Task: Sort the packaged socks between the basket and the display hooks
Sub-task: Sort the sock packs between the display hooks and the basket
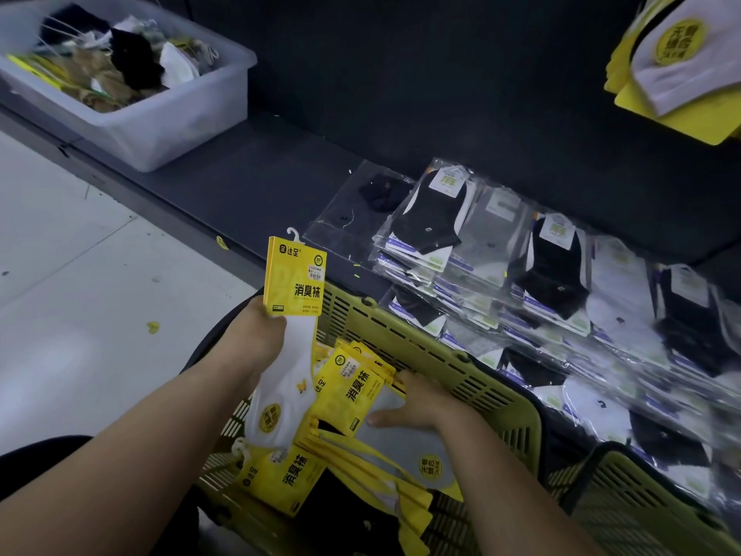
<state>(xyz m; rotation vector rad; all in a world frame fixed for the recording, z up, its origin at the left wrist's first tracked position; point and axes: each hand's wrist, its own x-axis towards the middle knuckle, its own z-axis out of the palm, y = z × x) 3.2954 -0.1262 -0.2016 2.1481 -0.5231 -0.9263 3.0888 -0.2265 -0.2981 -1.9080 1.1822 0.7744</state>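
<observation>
L hand point(256, 339) grips sock pack point(294, 282) upright (hanger up); hung packs point(677, 66) well up-right. R hand point(417, 407) in basket point(401, 335), grip unclear.

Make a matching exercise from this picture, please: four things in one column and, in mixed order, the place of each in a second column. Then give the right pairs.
Things
1. white sock pack
2. clear plastic bin
3. bagged socks
4. green basket

Places
A. spread over the dark ledge, at the right
B. gripped in the left hand
C. on the dark ledge, far left
D. below the hands, holding yellow-carded packs

Pairs: 1-B, 2-C, 3-A, 4-D
</observation>
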